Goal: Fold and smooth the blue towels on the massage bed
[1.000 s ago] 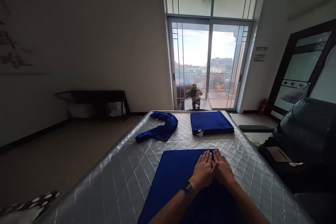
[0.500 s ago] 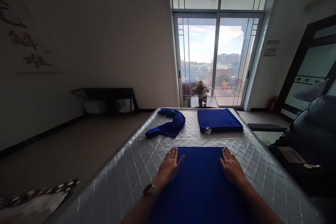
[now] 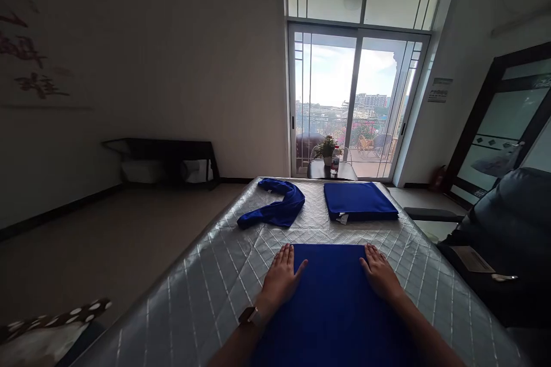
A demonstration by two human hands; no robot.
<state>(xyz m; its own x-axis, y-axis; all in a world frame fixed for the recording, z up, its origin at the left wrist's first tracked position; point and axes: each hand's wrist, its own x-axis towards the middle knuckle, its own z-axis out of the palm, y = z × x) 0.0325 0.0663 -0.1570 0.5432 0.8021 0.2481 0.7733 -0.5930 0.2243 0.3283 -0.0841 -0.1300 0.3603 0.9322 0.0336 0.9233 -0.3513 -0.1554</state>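
Note:
A flat blue cloth point(image 3: 331, 298) lies in front of me, its far edge straight. My left hand point(image 3: 282, 278) rests flat along its left side near the far corner, fingers stretched out and thumb spread onto the cloth. On the opposite side my right hand point(image 3: 381, 272) lies the same way, palm down with the thumb over the edge. Beyond the hands, at the right, sits a neatly folded stack of blue cloth point(image 3: 359, 200) with a white tag. A loose, crumpled blue cloth point(image 3: 282, 203) curves at the far left. The near end of the front cloth runs out of view.
Everything lies on a quilted silver surface point(image 3: 193, 292). Behind its far edge stand a plant point(image 3: 328, 149) and a bottle point(image 3: 334, 161) on a small table. A dark armchair point(image 3: 508, 241) is at the right, a black rack point(image 3: 172, 163) by the left wall.
The view has tilted and shifted slightly. Both hands stay flat on the sides of the blue cloth, with hardly any movement.

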